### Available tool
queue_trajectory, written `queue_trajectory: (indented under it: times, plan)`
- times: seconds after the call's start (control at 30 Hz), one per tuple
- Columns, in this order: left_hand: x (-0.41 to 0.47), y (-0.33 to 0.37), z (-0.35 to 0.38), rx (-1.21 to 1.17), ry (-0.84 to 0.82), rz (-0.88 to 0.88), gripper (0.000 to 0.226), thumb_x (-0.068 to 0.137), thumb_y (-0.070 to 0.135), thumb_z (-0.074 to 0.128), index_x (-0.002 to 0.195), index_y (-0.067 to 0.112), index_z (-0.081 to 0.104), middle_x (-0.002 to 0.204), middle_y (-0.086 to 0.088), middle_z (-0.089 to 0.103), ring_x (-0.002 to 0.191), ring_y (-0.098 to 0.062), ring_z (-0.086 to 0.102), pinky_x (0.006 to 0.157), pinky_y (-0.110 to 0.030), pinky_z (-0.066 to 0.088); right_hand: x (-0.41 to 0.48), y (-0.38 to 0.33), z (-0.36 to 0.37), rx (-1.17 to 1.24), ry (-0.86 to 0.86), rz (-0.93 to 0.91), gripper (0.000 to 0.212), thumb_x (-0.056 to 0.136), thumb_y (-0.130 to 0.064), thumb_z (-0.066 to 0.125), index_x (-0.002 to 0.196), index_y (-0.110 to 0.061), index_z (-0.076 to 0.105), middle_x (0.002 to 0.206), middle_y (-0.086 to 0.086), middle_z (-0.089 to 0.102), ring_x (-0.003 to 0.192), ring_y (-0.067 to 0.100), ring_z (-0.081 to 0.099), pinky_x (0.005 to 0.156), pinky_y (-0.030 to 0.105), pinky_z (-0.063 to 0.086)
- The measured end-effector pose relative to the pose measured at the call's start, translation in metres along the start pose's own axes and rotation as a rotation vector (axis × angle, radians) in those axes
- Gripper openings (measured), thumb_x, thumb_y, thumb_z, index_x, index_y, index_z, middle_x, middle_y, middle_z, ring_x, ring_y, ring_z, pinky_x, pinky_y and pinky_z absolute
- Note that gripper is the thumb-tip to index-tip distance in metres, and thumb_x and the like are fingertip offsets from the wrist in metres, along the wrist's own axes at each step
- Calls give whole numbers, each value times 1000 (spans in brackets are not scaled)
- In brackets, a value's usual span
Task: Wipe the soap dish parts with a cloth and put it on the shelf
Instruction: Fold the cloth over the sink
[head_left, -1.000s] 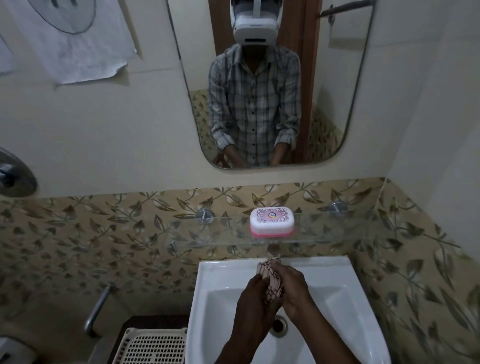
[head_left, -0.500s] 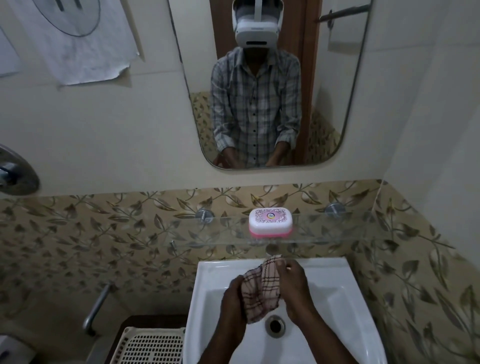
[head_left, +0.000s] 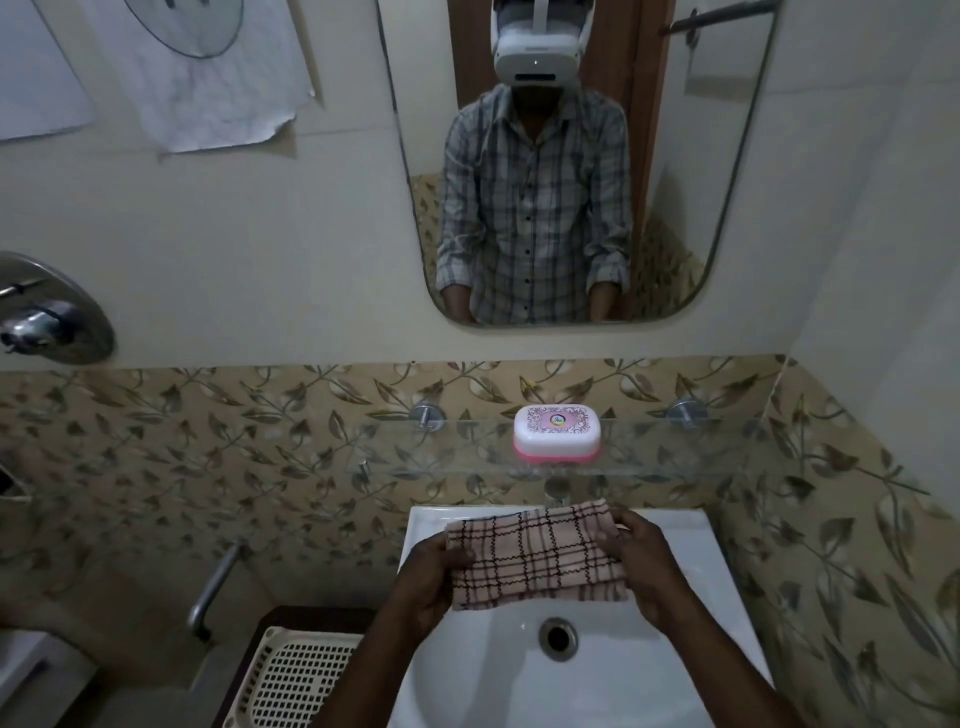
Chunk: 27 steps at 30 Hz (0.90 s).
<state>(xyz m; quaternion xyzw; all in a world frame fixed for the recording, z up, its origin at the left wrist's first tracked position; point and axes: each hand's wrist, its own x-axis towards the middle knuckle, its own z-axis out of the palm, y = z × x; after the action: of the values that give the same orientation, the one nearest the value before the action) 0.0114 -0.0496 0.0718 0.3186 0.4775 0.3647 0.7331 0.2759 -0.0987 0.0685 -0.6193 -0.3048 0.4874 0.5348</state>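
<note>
A closed soap dish (head_left: 557, 433), white lid with a pink patterned top over a pink base, stands on the glass shelf (head_left: 675, 457) above the sink. Below it, over the white sink (head_left: 696, 623), I hold a checked pink cloth (head_left: 535, 556) stretched flat between both hands. My left hand (head_left: 431, 577) grips its left edge and my right hand (head_left: 644, 566) grips its right edge. Both hands are well below and in front of the soap dish.
A mirror (head_left: 675, 208) hangs above the shelf. The sink drain (head_left: 558, 638) lies under the cloth. A white perforated basket (head_left: 291, 675) sits left of the sink, beside a metal pipe handle (head_left: 213, 592). A shower valve plate (head_left: 52, 312) is on the left wall.
The cloth was bunched between my pressed-together hands; my hands have moved apart and spread it out flat. The soap dish has stayed on the shelf.
</note>
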Motion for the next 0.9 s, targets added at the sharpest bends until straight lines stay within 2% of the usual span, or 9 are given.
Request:
queue_trajectory:
  times: [0.13, 0.2, 0.3, 0.43, 0.57, 0.63, 0.73, 0.83, 0.9]
  plan:
    - [-1, -17, 16, 306, 208, 140, 47, 103, 41, 40, 96, 14, 78, 94, -8, 80, 87, -26, 76, 75, -44, 62, -3, 11, 20, -158, 91, 54, 14, 95, -21, 51, 101, -22, 63, 97, 2, 71, 88, 24, 68, 71, 39, 59]
    - [-1, -27, 23, 470, 362, 294, 49, 105, 35, 35, 85, 8, 72, 83, -8, 77, 81, -27, 72, 72, -44, 59, -6, 13, 25, -246, 131, 62, 16, 95, -31, 45, 99, -23, 58, 96, 2, 66, 87, 22, 64, 75, 41, 58]
    - [-3, -33, 25, 608, 564, 436, 44, 103, 36, 34, 70, 12, 51, 62, 2, 61, 61, -20, 59, 56, -29, 47, -8, 15, 27, -390, 232, -20, 30, 100, -41, 41, 98, -14, 53, 96, 10, 66, 88, 28, 62, 76, 40, 54]
    - [-5, -38, 22, 541, 534, 296, 39, 94, 49, 32, 78, 21, 54, 75, -2, 65, 71, -26, 64, 65, -37, 53, -7, 24, 28, -576, 278, -81, 31, 103, -40, 36, 96, -11, 43, 91, 17, 66, 85, 35, 64, 65, 35, 48]
    - [0, -32, 9, 671, 568, 415, 46, 99, 44, 48, 68, 13, 63, 64, 2, 67, 65, -18, 65, 54, -13, 44, -1, 38, 18, -556, 176, -18, 29, 101, -39, 43, 102, -10, 48, 94, 11, 65, 84, 30, 63, 67, 36, 53]
    - [2, -28, 4, 578, 457, 303, 39, 93, 40, 63, 72, 9, 75, 68, -4, 75, 67, -19, 72, 58, -23, 53, 4, 41, 9, -398, 72, 60, 25, 99, -32, 54, 107, -8, 58, 100, 10, 68, 89, 28, 65, 73, 40, 57]
    - [4, -28, -5, 440, 337, 116, 28, 90, 24, 70, 74, 2, 77, 72, -13, 76, 63, -20, 72, 55, -27, 55, 11, 38, -1, -234, -36, 83, 16, 95, -14, 61, 108, -5, 66, 96, 11, 74, 86, 28, 71, 68, 37, 59]
    - [4, -28, -14, 329, 357, 70, 24, 89, 20, 71, 76, 1, 75, 72, -14, 75, 61, -20, 71, 52, -27, 54, 17, 35, -1, -156, -47, 96, 14, 91, -3, 64, 104, -4, 71, 85, 9, 79, 76, 27, 74, 62, 34, 58]
    - [6, -26, -23, 322, 408, 132, 26, 90, 18, 70, 81, -6, 74, 77, -18, 74, 69, -25, 69, 60, -36, 57, 16, 33, 7, -144, -57, 104, 13, 90, -2, 65, 101, -1, 70, 80, 9, 79, 70, 27, 74, 59, 34, 58]
